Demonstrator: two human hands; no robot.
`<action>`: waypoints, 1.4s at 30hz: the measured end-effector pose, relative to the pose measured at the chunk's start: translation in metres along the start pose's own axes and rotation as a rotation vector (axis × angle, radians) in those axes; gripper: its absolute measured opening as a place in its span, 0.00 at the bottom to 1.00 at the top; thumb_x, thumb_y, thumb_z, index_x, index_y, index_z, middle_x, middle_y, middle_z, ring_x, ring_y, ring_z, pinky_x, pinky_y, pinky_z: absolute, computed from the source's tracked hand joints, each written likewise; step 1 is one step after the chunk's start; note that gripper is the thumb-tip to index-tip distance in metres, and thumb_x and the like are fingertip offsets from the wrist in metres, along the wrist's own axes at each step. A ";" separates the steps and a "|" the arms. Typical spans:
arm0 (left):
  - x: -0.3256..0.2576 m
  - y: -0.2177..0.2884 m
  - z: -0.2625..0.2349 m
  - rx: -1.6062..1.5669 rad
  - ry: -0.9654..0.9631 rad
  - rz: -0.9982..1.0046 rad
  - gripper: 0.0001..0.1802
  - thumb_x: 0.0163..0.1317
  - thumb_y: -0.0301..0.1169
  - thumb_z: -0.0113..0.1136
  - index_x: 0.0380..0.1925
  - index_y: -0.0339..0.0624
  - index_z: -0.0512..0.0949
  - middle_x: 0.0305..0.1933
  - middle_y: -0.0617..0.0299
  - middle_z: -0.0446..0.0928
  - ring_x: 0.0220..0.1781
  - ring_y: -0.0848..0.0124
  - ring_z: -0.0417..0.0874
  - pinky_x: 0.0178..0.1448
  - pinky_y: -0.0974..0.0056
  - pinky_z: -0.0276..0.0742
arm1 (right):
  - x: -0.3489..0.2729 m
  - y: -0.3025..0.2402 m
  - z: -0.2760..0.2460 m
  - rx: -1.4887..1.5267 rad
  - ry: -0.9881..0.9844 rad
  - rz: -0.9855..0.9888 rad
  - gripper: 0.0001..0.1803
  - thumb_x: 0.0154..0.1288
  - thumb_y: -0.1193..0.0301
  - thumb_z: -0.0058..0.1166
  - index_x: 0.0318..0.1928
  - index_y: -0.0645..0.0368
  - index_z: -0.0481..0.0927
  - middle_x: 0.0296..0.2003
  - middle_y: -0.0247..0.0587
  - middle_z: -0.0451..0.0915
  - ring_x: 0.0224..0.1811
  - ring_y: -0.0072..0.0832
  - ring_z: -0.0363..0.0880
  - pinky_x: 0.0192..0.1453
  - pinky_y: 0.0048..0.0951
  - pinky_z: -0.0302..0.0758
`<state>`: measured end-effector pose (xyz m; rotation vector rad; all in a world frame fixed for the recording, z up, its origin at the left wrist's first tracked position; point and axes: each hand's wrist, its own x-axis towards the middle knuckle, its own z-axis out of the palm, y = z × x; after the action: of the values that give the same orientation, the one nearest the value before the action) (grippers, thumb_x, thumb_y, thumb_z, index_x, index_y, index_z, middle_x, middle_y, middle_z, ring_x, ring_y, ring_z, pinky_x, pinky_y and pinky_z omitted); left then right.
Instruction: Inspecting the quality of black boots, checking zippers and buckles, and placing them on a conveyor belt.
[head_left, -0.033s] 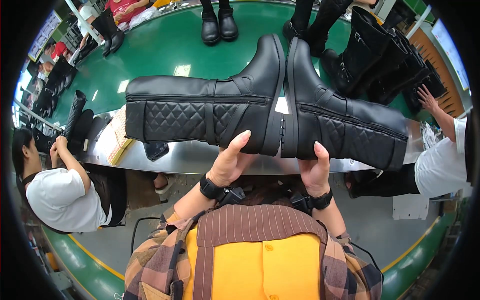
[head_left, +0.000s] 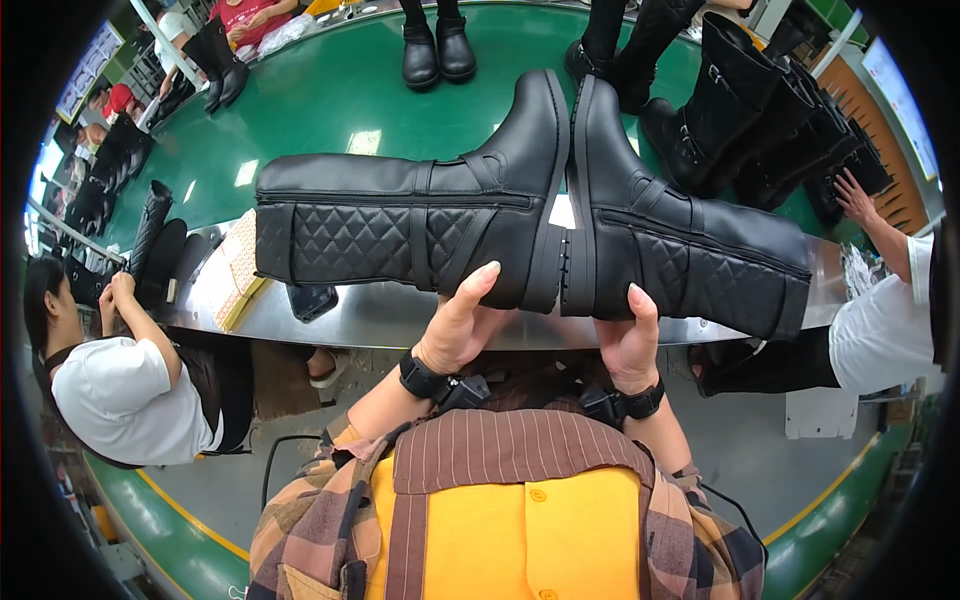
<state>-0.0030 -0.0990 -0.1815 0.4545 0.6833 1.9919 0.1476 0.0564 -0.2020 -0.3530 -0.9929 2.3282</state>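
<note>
Two tall black boots with quilted shafts, side zips and crossed straps lie on their sides, held sole to sole above the table's near edge. My left hand (head_left: 463, 325) grips the left boot (head_left: 420, 215) from below near its heel, thumb up against its side. At the heel of the right boot (head_left: 690, 230), my right hand (head_left: 631, 343) holds on in the same manner. Toes point away from me, and the shafts stretch out to either side. Most of my fingers are hidden beneath the boots; the thumbs show.
Beyond lies a green table (head_left: 310, 120) with a metal edge strip (head_left: 390, 318). Short black boots (head_left: 438, 52) stand at the far side, and more tall boots (head_left: 735, 100) crowd the right. A patterned pad (head_left: 238, 272) and a dark phone-like object (head_left: 312, 301) lie left. Co-workers sit at both sides.
The outer ends of both boot shafts have shifted very slightly inward. My hands keep their hold and place.
</note>
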 end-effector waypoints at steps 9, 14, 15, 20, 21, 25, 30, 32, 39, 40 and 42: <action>-0.004 0.003 -0.006 0.002 -0.017 -0.077 0.23 0.69 0.37 0.52 0.60 0.36 0.70 0.59 0.55 0.75 0.61 0.64 0.74 0.68 0.53 0.67 | 0.001 -0.001 0.000 -0.182 -0.001 -0.086 0.23 0.63 0.63 0.52 0.54 0.66 0.77 0.51 0.42 0.80 0.56 0.33 0.77 0.64 0.36 0.70; 0.013 -0.005 -0.012 0.254 0.059 0.190 0.22 0.64 0.25 0.59 0.59 0.37 0.71 0.56 0.60 0.75 0.57 0.69 0.76 0.61 0.62 0.73 | 0.018 -0.013 0.025 -0.488 -0.003 -0.279 0.19 0.58 0.75 0.64 0.51 0.63 0.79 0.47 0.35 0.80 0.48 0.26 0.78 0.57 0.28 0.73; 0.016 -0.007 -0.015 0.475 0.120 0.222 0.22 0.63 0.21 0.59 0.58 0.36 0.72 0.56 0.59 0.76 0.57 0.68 0.77 0.62 0.62 0.73 | 0.020 -0.017 0.031 -0.654 -0.050 -0.315 0.19 0.58 0.73 0.65 0.51 0.63 0.79 0.47 0.36 0.80 0.48 0.25 0.78 0.55 0.28 0.74; 0.011 -0.015 -0.026 0.885 0.147 0.065 0.24 0.65 0.27 0.58 0.61 0.35 0.68 0.60 0.58 0.72 0.60 0.69 0.73 0.64 0.63 0.70 | 0.033 -0.034 0.054 -1.216 -0.349 -0.488 0.41 0.50 0.75 0.62 0.67 0.52 0.64 0.65 0.47 0.64 0.63 0.34 0.65 0.60 0.39 0.71; 0.003 -0.016 -0.026 0.933 0.087 0.062 0.25 0.66 0.27 0.57 0.62 0.36 0.67 0.60 0.58 0.71 0.60 0.69 0.73 0.64 0.63 0.69 | 0.036 -0.033 0.057 -1.224 -0.319 -0.497 0.51 0.45 0.77 0.59 0.73 0.46 0.55 0.71 0.49 0.54 0.67 0.39 0.59 0.59 0.43 0.72; -0.025 -0.010 -0.019 1.053 -0.188 0.125 0.28 0.66 0.29 0.56 0.65 0.37 0.62 0.63 0.57 0.68 0.62 0.68 0.71 0.66 0.62 0.68 | 0.066 -0.028 0.057 -0.790 -0.093 -0.236 0.40 0.64 0.65 0.59 0.72 0.55 0.55 0.64 0.44 0.65 0.57 0.31 0.71 0.58 0.33 0.72; -0.025 0.013 -0.004 1.116 -0.361 0.363 0.31 0.68 0.32 0.54 0.68 0.38 0.57 0.66 0.56 0.64 0.65 0.67 0.68 0.67 0.62 0.66 | 0.110 -0.002 0.025 -0.140 -0.355 0.083 0.31 0.74 0.56 0.48 0.69 0.57 0.60 0.61 0.38 0.70 0.62 0.26 0.68 0.65 0.29 0.66; -0.013 0.024 -0.003 1.088 -0.356 0.497 0.33 0.68 0.33 0.53 0.69 0.39 0.55 0.67 0.55 0.62 0.66 0.67 0.67 0.68 0.61 0.65 | 0.126 0.008 0.005 -0.073 -0.339 0.167 0.32 0.73 0.53 0.47 0.69 0.57 0.60 0.62 0.38 0.70 0.62 0.29 0.69 0.67 0.31 0.65; 0.064 0.043 -0.030 0.394 0.064 0.195 0.33 0.73 0.47 0.46 0.71 0.42 0.55 0.70 0.55 0.62 0.68 0.67 0.67 0.69 0.62 0.65 | 0.134 0.020 -0.054 0.274 -0.033 0.264 0.31 0.74 0.52 0.44 0.68 0.58 0.61 0.61 0.42 0.71 0.64 0.35 0.69 0.70 0.36 0.63; 0.074 0.038 -0.034 0.221 0.042 0.021 0.33 0.72 0.50 0.46 0.71 0.45 0.57 0.69 0.55 0.63 0.66 0.68 0.69 0.67 0.64 0.67 | 0.133 0.019 -0.057 0.282 -0.040 0.253 0.31 0.74 0.52 0.44 0.68 0.58 0.62 0.61 0.42 0.71 0.64 0.35 0.69 0.70 0.36 0.63; 0.081 0.029 -0.046 0.126 -0.017 -0.111 0.39 0.69 0.60 0.42 0.67 0.41 0.62 0.64 0.54 0.71 0.62 0.69 0.74 0.66 0.62 0.71 | 0.132 0.016 -0.061 0.290 -0.044 0.225 0.31 0.74 0.52 0.44 0.68 0.57 0.62 0.62 0.43 0.71 0.64 0.35 0.68 0.71 0.37 0.63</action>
<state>-0.0877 -0.0521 -0.1951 0.4971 0.8088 1.8456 0.0628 0.1616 -0.2578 -0.3099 -0.6485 2.6488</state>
